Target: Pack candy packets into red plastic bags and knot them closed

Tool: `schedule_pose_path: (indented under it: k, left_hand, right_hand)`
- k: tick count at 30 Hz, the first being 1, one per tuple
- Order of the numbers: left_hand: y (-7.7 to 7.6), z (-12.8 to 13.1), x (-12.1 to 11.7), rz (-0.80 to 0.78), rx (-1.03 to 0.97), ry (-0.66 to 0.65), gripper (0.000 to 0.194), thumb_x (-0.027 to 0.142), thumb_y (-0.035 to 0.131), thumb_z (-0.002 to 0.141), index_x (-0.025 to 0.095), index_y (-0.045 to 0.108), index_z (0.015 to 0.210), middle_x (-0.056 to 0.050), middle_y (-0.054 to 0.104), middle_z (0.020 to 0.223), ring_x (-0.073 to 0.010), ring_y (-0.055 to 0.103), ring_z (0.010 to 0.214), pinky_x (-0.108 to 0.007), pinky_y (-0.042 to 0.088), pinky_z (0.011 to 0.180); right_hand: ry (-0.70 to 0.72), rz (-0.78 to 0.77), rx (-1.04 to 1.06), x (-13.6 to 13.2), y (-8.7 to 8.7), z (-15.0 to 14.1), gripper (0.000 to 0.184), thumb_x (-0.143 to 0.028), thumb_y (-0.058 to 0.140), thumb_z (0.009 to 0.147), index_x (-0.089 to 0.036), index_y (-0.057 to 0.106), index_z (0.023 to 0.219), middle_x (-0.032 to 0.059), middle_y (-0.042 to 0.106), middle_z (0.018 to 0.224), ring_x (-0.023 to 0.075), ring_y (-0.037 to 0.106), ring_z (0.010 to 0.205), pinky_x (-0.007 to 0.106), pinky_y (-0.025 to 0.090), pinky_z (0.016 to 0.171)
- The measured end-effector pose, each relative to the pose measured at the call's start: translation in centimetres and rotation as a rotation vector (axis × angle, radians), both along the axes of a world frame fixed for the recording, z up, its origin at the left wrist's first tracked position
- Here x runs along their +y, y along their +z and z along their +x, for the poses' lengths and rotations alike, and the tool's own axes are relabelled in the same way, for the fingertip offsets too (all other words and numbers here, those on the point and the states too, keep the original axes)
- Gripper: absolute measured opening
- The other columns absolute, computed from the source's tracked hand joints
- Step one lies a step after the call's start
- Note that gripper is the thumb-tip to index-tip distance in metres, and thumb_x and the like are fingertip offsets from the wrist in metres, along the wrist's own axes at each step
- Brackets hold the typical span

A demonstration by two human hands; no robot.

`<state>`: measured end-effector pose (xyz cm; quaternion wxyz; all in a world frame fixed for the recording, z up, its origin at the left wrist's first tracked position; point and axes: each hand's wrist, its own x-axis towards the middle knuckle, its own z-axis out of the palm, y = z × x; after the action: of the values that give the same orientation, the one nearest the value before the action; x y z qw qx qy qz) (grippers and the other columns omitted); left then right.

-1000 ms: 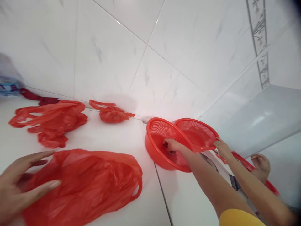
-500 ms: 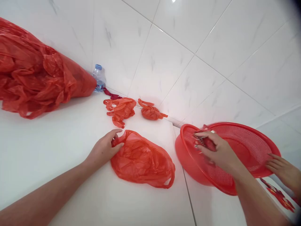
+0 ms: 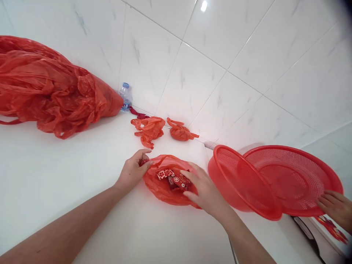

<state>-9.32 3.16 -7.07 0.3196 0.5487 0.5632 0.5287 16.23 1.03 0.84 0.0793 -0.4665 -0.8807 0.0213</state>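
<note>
A thin red plastic bag [image 3: 158, 192] lies spread on the white tabletop with its mouth facing up. My left hand [image 3: 133, 170] pinches its left edge between curled fingers and thumb. Small red packets [image 3: 176, 179] with white print rest inside the bag. Over the bag's right side is my right hand [image 3: 202, 189], thumb and fingers apart around the packets, which lie loose. Just behind the bag sit a crumpled red bag [image 3: 150, 130] and a knotted red bag [image 3: 181, 132].
A big bundle of red bags [image 3: 68, 95] stands at the left against the tiled wall, beside a plastic bottle [image 3: 125, 97]. At the right is a deep red basket [image 3: 220, 176] and a wider red basket [image 3: 291, 150], its rim touched by another person's hand [image 3: 337, 207].
My right hand has moved left from the red basket to the bag, and the packets it carried are now in the bag. My left hand keeps its hold. The view has shifted slightly.
</note>
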Motion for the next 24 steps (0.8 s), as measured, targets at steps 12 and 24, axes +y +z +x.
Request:
schedule_pose_path:
  k: [12,24]
  left_hand:
    - [2.1,0.2,-1.5,-0.026,0.597,-0.081,0.062,0.031,0.056,0.073,0.027,0.037,0.132,-0.008,0.059,0.11,-0.025,0.061,0.09,-0.034,0.046,0.072]
    - [16.1,0.1,-0.6,0.28,0.226,0.095,0.019,0.035,0.053,0.074,0.018,0.053,0.065,0.001,0.055,0.06,-0.0124,0.049,0.056,-0.024,0.036,0.051]
  right_hand:
    - [-0.658,-0.03,0.623,-3.7,-7.5,5.5,0.035,-0.046,0.054,0.076,-0.016,0.062,0.092,0.0095,0.065,0.087,0.0255,0.061,0.08,0.037,0.05,0.068]
    - [-0.455,0.069,1.198,-0.1,8.5,6.0,0.026,-0.044,0.062,0.073,-0.018,0.059,0.071,-0.0003,0.058,0.064,0.0096,0.051,0.052,0.02,0.038,0.043]
